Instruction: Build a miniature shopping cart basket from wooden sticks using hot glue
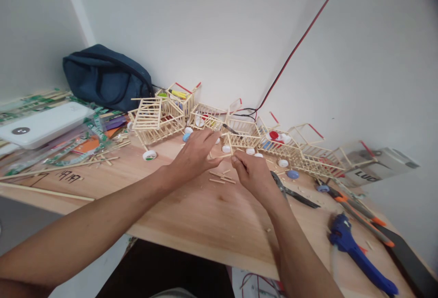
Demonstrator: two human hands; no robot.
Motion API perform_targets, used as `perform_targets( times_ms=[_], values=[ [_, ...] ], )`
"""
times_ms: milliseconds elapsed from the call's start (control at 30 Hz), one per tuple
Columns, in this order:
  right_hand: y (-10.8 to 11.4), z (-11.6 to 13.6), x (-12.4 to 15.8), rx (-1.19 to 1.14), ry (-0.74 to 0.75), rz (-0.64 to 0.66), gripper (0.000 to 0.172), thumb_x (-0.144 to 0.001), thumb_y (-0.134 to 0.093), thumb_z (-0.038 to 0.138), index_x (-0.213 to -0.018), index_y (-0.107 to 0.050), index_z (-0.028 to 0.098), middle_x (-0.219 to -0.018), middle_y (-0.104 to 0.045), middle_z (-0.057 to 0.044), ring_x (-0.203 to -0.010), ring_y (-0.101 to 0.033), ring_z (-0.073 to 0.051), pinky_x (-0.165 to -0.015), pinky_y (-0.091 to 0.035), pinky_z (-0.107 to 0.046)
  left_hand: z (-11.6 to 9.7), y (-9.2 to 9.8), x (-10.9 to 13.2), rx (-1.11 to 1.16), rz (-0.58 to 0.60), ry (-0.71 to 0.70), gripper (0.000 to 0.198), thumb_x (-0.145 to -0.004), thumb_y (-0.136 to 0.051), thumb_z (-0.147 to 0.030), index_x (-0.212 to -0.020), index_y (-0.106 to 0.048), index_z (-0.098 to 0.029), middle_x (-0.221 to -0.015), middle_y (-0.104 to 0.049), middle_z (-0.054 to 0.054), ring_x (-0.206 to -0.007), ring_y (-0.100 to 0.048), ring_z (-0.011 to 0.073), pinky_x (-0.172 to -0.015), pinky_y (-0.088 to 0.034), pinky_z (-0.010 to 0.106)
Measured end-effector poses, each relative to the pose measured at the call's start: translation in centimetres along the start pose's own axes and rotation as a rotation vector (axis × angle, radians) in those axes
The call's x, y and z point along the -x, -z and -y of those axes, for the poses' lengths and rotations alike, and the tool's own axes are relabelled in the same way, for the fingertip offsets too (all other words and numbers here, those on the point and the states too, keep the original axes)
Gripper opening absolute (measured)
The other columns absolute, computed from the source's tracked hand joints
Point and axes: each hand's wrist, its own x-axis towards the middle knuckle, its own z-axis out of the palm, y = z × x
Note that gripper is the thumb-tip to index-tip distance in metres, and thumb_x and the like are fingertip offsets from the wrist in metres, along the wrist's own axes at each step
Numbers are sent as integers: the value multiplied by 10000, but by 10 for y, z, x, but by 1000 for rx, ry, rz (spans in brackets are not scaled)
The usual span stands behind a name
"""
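In the middle of the table, my left hand and my right hand hold a small frame of thin wooden sticks between them. My left fingers stretch over its left end, with the thumb below. At the right end, my right thumb and forefinger pinch a stick. Loose short sticks lie on the wood just under the hands. Right behind my fingers is a row of little stick carts with bottle-cap wheels, among them a cart whose near corner is close to the held frame.
A larger stick cart stands left of the hands, before a dark blue bag. A white power bank rests on stick packets. To the right lie black-handled pliers, orange-handled pliers and a blue glue gun.
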Motion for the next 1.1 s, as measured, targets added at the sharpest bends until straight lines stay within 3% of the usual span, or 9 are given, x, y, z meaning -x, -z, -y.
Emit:
perform_targets(
  times_ms=[1100],
  values=[
    [-1,-1,0,25,2,0,258,-921,-399,235,-664,-402,218,-580,-467,18,-532,-403,-138,-557,-241,-263,0,0,0,-9,8,3,467,-795,-676,-240,-1215,-507,-124,-1076,-607,120,-1021,-562,258,-869,-469,386]
  ],
)
